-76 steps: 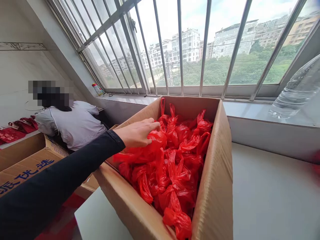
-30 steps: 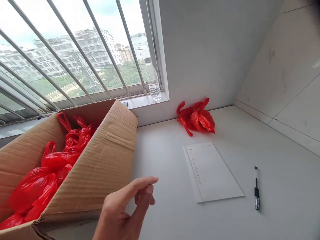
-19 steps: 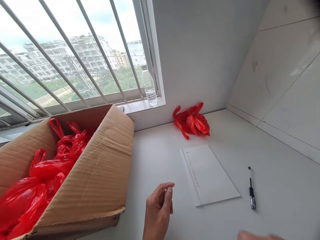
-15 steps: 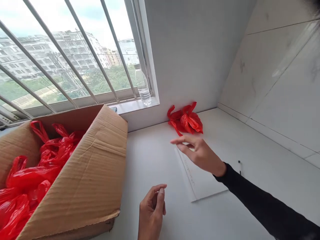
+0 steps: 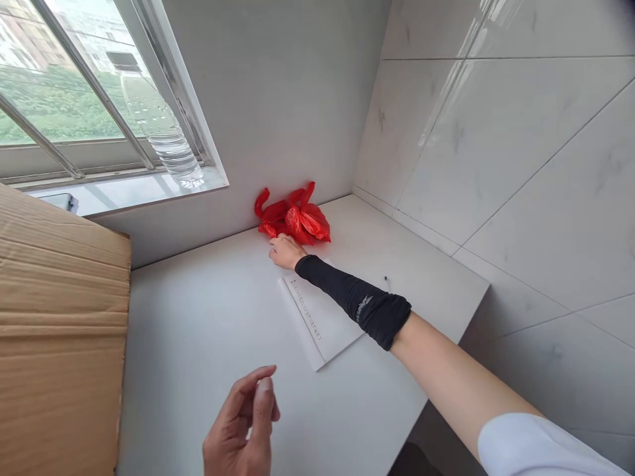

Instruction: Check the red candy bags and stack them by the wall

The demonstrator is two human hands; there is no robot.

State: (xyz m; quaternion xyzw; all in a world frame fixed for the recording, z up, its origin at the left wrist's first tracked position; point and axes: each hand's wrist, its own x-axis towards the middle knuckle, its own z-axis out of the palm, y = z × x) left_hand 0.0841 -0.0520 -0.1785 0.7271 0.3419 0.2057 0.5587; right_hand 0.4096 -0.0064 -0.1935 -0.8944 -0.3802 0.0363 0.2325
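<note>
A red plastic bag (image 5: 310,221), crumpled and with its handles sticking up, lies against the wall at the back of the white table (image 5: 188,344). My right hand (image 5: 286,252), in a black arm sleeve, has its curled fingers at the bag's front left edge and seems to pinch it; the fingertips are partly hidden. Low in the view, my left hand (image 5: 243,423) hovers over the table with its fingers curled in and the thumb close to the index finger, holding nothing. Under my right forearm lies an open notebook (image 5: 317,324) with handwriting along one side.
At the left stands a cardboard box (image 5: 59,330). On the window sill are a water bottle (image 5: 166,135) and a phone-like object (image 5: 62,201). A pen (image 5: 386,283) lies right of the notebook, mostly hidden. Tiled wall (image 5: 496,165) borders the right side.
My right hand has gone from above the notebook to the red bag. The view has turned right, so the box's red bags are out of sight. My left hand keeps its curled shape.
</note>
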